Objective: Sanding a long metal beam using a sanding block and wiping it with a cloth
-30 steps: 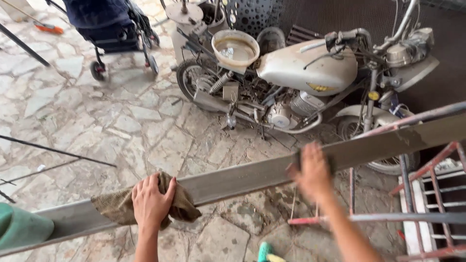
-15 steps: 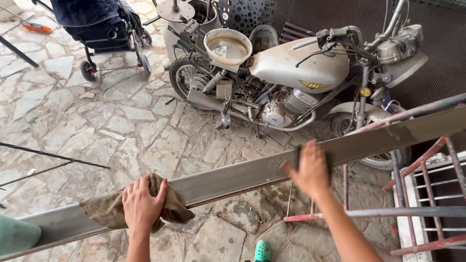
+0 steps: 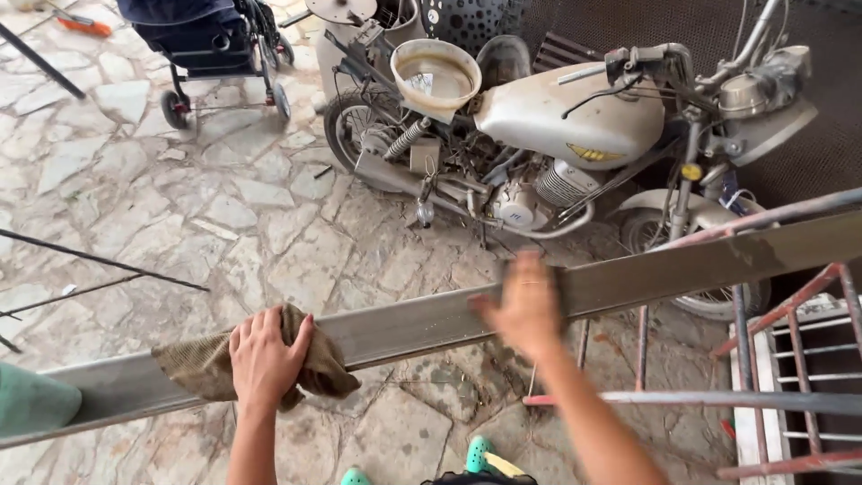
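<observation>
Beam [image 3: 431,328] lying long from eight o'clock to two o'clock. Left hand [image 3: 263,359] clamped on rag [image 3: 202,368] against it; right hand [image 3: 525,305] blurred at three o'clock, grip unclear.

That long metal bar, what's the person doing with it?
A person stands over a long grey metal bar that slants across the view. The left hand presses a brown rag onto the bar, fingers spread over the cloth. The right hand is at the bar farther along, blurred, so its grip can't be judged. Behind the bar a dusty old motorcycle is parked on the stone floor, with a dirty bowl sitting on its seat.
</observation>
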